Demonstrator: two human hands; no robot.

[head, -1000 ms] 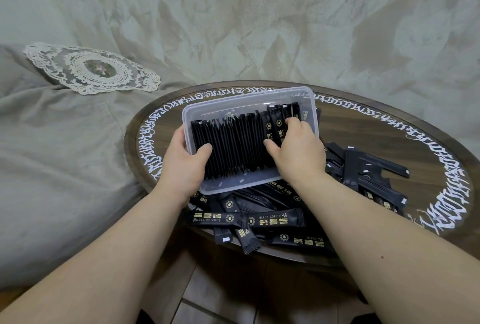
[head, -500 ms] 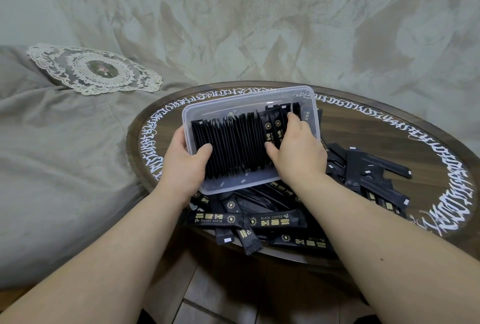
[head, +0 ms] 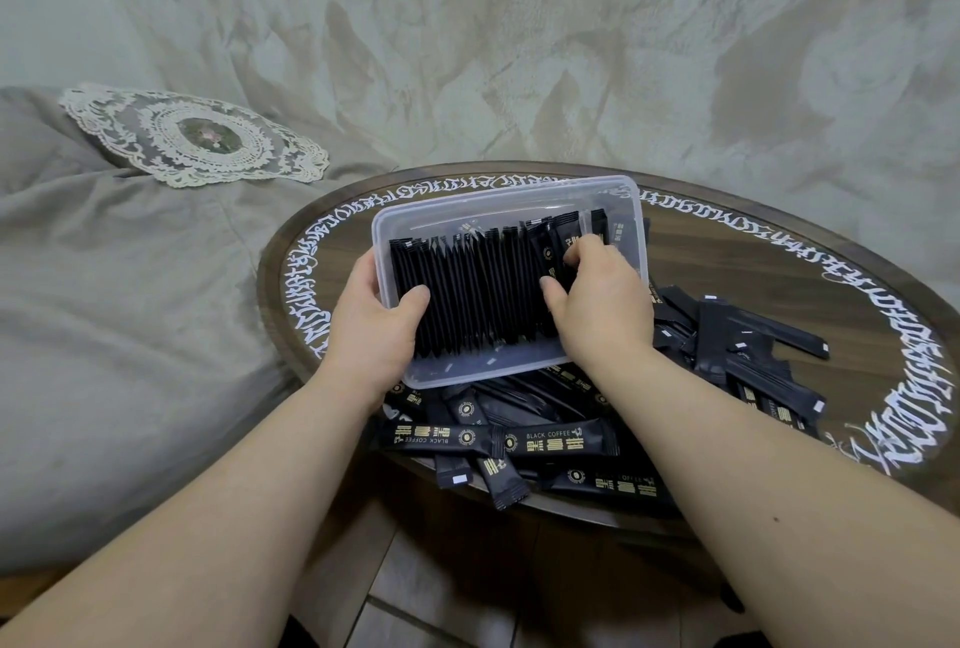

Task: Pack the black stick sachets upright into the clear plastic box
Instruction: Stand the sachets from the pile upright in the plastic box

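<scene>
With the left hand (head: 371, 330) gripping the tilted clear plastic box (head: 506, 200), the right hand (head: 597, 304), fingers curled on the packed sachets (head: 467, 294), should press them leftward, keeping them upright.

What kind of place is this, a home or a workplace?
Probably a home, perhaps a bedroom: a grey quilt with a lace doily lies beside a small round wooden table.

Box (head: 498, 200) interior: sachet row (head: 467, 294) fills left to approx. centre-right; left hand (head: 371, 320) blocks left wall, right hand (head: 597, 299) blocks right end. Open strip along far wall. Loose sachets (head: 727, 346) clutter counter (head: 779, 278) near and right of box. Far-right counter bare wood, passable.
</scene>
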